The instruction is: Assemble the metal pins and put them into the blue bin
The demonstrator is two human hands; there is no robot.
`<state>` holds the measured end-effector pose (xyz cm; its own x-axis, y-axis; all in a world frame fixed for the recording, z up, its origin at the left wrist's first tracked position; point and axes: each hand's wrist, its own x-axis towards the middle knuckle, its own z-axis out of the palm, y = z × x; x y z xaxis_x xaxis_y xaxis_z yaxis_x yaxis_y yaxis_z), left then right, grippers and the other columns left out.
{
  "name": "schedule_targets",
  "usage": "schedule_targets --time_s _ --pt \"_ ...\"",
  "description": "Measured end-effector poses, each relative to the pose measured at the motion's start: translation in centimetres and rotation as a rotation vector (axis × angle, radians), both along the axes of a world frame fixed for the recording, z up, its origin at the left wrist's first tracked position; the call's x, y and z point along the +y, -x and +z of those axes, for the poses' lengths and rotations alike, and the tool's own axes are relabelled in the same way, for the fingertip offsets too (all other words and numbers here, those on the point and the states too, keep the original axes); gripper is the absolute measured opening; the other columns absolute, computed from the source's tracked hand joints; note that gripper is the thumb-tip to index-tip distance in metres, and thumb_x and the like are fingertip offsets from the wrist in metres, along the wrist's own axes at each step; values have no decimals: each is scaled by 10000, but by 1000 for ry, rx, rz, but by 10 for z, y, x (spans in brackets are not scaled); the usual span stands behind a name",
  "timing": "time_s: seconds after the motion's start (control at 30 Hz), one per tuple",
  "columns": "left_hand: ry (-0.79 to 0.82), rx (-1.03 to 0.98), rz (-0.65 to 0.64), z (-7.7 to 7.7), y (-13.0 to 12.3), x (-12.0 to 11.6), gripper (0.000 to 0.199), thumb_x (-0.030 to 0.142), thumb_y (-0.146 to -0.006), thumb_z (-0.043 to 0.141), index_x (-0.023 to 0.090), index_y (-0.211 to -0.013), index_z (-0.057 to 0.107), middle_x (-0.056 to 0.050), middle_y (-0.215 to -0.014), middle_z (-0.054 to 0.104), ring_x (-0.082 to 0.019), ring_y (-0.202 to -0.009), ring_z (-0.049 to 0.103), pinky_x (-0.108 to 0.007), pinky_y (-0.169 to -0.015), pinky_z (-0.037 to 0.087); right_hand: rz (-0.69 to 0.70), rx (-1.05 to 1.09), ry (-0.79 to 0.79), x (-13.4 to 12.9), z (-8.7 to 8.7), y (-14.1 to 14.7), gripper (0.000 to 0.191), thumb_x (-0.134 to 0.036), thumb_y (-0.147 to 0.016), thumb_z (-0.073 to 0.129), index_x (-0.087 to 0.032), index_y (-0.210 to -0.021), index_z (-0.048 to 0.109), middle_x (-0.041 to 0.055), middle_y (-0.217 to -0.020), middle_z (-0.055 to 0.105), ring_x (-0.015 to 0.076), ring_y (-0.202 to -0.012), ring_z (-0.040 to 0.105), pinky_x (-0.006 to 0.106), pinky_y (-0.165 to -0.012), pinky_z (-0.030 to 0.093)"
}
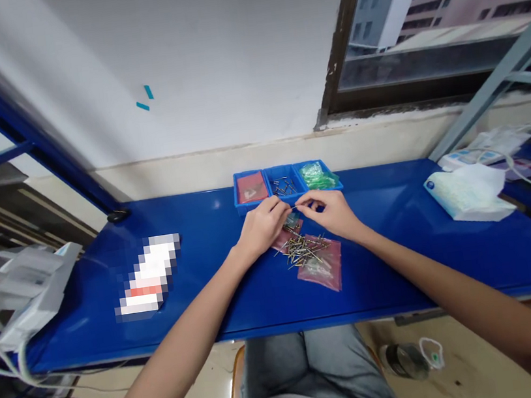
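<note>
Blue metal-looking tray (289, 201), split into three compartments, sits near the back edge of the table (385, 274), close to the wall (208, 69). Its left compartment holds a pink bag (251, 188), its middle one loose screws (285, 186), and its right one green plastic bags (320, 176). Forward of the tray, toward the person, a pile of screws (302, 250) lies partly on a pink plastic packet (323, 273), which stops short of the table's front edge. Well left of the tray, blue tabletop stretches to a pixelated white item (150, 274), with white cabled equipment (35, 284) farther out at the left edge. Well right of it, more tabletop runs to a white soft pack (472, 193).

Both forearms cross the front edge and angle inward, meeting just in front of the tray. The left hand (263, 227) is back up, fingers curled and nearly closed; the right hand (331, 213) has thumb and forefinger drawn together. Their fingertips almost meet, both pinching a thin piece (295, 207) between them, above the tabletop behind the pile; its exact kind is too small to tell.
</note>
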<state>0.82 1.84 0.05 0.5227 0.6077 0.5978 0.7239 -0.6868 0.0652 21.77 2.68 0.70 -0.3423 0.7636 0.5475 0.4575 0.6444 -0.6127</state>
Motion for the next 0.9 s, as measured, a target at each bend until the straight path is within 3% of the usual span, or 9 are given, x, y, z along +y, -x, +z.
schedule_targets --time_s 0.13,0.23,0.67,0.9 --pt "-11 -21 -22 1 -3 -1 264 291 -1054 405 154 -982 618 -60 -945 635 -153 -853 605 -250 -722 513 -16 -155 -247 -3 -4 -4 180 -233 -959 570 -178 -1020 730 61 -904 744 175 -735 663 321 -736 530" --pt "-39 -23 -27 1 -3 -2 253 297 -1052 413 153 -989 611 -59 -942 628 -159 -861 601 -255 -720 513 8 -218 -323 -3 -9 -7 208 -233 -989 533 -181 -1045 726 74 -956 746 200 -854 688 336 -816 536" --pt "-61 -81 -48 3 -10 -5 248 304 -1046 433 154 -997 623 -67 -959 638 -163 -892 617 -264 -777 519 20 -289 -329 2 -13 -18 281 -269 -1022 458 -170 -1063 718 86 -1035 742 224 -948 677 363 -894 506" --pt "-163 -143 -81 -6 -9 -1 283 298 -1049 424 152 -952 646 -59 -872 654 -155 -823 619 -267 -767 518 43 -214 -267 0 -8 -16 212 -279 -964 565 -179 -946 752 42 -845 732 168 -734 642 296 -750 479"
